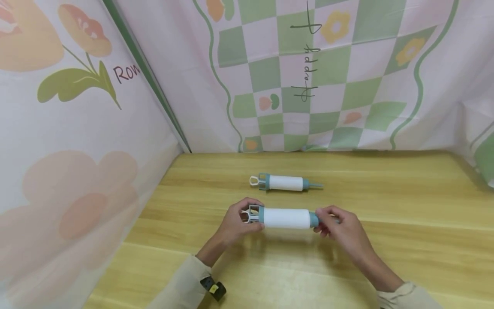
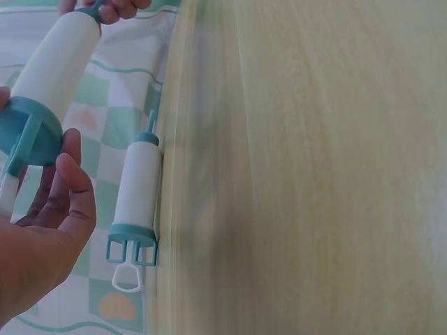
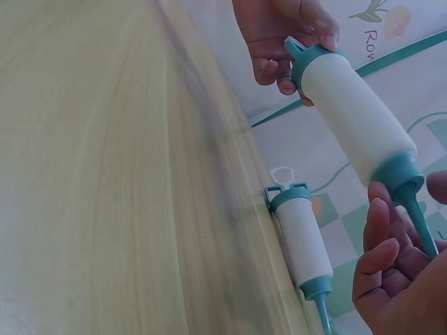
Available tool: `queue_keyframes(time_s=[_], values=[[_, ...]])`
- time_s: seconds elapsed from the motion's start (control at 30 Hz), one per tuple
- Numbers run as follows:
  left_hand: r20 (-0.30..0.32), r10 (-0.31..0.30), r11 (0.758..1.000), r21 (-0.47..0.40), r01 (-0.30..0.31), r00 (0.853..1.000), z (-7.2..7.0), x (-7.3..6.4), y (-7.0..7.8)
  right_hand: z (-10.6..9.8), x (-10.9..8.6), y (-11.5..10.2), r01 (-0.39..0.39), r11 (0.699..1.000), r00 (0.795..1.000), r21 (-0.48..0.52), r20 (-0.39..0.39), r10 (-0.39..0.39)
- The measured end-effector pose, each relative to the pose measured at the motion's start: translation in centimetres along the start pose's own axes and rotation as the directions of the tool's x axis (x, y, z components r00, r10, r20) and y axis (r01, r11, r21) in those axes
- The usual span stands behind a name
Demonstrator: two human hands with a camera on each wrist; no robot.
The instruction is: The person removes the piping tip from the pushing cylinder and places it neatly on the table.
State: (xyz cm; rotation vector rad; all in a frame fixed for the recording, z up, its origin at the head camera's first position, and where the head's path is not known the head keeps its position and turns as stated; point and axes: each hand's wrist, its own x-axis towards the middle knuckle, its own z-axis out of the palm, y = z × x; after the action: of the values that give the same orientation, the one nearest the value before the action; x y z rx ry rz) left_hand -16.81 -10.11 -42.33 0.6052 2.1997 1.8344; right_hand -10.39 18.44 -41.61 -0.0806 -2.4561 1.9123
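A large plastic syringe with a white barrel and teal ends is held level above the table, lying crosswise between both hands. My left hand grips its handle end, thumb and fingers on either side of the teal collar. At the other end my right hand pinches around the teal cap, where the long thin nozzle runs back past the fingers. Just beyond it, a second syringe of the same kind lies on the table, its white pull ring to the left and nozzle to the right.
The wooden table spreads out under both arms. A white cloth with green checks hangs behind its far edge, and a flower-printed cloth hangs along the left side. A black strap sits on the left sleeve.
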Motion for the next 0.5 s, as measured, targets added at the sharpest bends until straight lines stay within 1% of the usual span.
queue_keyframes(time_s=[0.1,0.27,0.43,0.5], values=[[0.004,-0.002,1.0,0.0,0.002,1.0,-0.05,-0.16,0.0,0.18,-0.05,0.04,0.01,1.0,1.0,-0.02,0.003,-0.01],[-0.01,-0.028,1.0,0.005,0.028,1.0,-0.37,-0.55,0.02,0.35,-0.09,0.05,0.033,0.997,0.999,-0.068,0.037,-0.031],[0.003,-0.024,1.0,0.003,0.024,1.0,-0.25,-0.21,-0.1,-0.16,-0.27,0.23,0.052,0.995,0.998,-0.09,0.052,-0.047],[0.004,-0.024,1.0,0.0,0.024,1.0,-0.16,-0.1,-0.12,-0.33,-0.35,0.34,0.081,0.994,0.995,-0.079,0.056,-0.076]])
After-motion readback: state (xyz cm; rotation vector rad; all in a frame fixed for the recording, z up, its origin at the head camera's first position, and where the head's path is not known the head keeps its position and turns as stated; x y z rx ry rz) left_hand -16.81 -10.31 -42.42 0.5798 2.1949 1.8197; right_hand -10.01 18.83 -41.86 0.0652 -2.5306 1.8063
